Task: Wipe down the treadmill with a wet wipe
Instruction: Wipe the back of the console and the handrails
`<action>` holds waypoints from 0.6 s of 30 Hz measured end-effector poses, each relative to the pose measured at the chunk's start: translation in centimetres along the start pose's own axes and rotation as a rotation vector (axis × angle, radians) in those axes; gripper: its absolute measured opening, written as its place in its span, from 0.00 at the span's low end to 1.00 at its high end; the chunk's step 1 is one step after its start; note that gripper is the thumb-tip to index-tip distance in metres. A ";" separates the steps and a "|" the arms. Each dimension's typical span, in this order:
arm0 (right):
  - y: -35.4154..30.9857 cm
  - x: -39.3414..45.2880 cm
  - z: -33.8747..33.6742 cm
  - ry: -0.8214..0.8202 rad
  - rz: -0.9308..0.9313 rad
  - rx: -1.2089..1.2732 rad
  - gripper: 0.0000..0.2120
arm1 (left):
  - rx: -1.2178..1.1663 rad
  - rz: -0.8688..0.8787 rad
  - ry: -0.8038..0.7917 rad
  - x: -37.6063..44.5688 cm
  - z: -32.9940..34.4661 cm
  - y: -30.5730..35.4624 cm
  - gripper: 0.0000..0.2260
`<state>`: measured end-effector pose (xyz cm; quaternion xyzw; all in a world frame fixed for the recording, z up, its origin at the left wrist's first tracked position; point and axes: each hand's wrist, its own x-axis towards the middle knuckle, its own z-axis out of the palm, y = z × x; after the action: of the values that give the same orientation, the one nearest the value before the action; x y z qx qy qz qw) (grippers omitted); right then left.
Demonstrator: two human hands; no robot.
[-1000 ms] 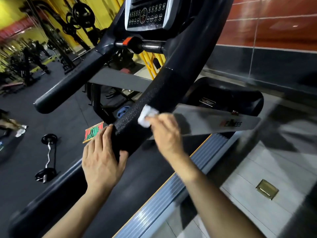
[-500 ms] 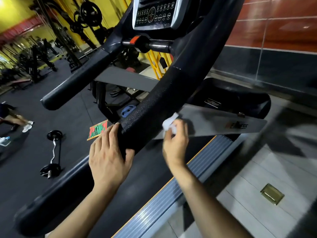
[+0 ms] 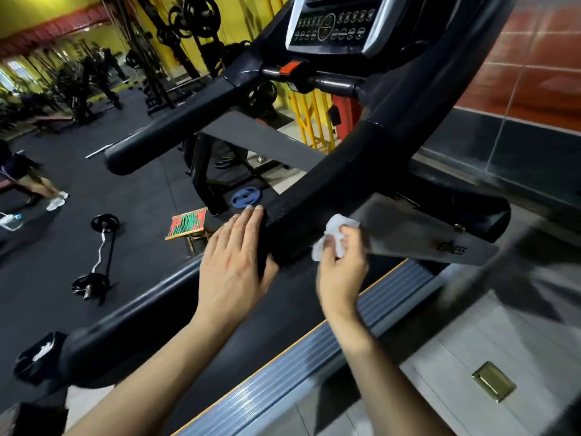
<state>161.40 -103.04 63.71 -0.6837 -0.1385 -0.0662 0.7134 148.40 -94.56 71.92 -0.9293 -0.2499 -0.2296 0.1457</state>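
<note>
The wet wipe (image 3: 334, 236), white and crumpled, sits bunched in the fingers of the right hand (image 3: 341, 262), pressed against the lower right side of the treadmill's near handrail (image 3: 314, 202), close to that rail's free end. The right hand curls around the wipe, pinching it, with part of the cloth sticking out above and to the left of the fingers. Just beside it, the left hand (image 3: 234, 262) lies on the same black textured handrail, fingers straight and together along the rail's left side, thumb hooked under the rail's end. Behind the wipe a grey side panel (image 3: 418, 234) with a logo slopes away to the right. The treadmill's belt (image 3: 251, 338) runs beneath both forearms, edged on the right by a ribbed grey side rail (image 3: 314, 357). Higher up, the console (image 3: 333, 25) with its round buttons stands above a crossbar carrying a red tab (image 3: 290, 69). The far handrail (image 3: 176, 133) reaches to the left. On the dark gym floor to the left lie a curl bar (image 3: 100, 253) with plates and a blue weight plate (image 3: 246, 196).
</note>
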 end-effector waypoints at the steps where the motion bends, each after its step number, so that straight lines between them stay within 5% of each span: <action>1: -0.5 0.7 -0.5 0.013 -0.063 -0.023 0.08 | 0.006 0.030 -0.015 -0.1 -0.1 -0.5 0.33; 5: -3.9 7.1 -0.5 0.113 -0.471 -0.171 0.14 | 0.031 0.071 -0.034 -1.5 -0.4 -2.1 0.32; 9: -5.6 6.5 1.9 -0.004 -0.584 -0.327 0.15 | 0.069 0.008 -0.024 -5.6 -1.6 -5.2 0.32; 18: -10.8 -12.5 8.7 -0.669 -0.908 -0.224 0.16 | 0.023 -0.317 0.005 -15.4 -4.9 -14.6 0.30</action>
<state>145.52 -96.18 70.70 -0.6107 -0.6287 -0.1602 0.4539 127.08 -90.45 70.71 -0.8759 -0.3957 -0.2490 0.1191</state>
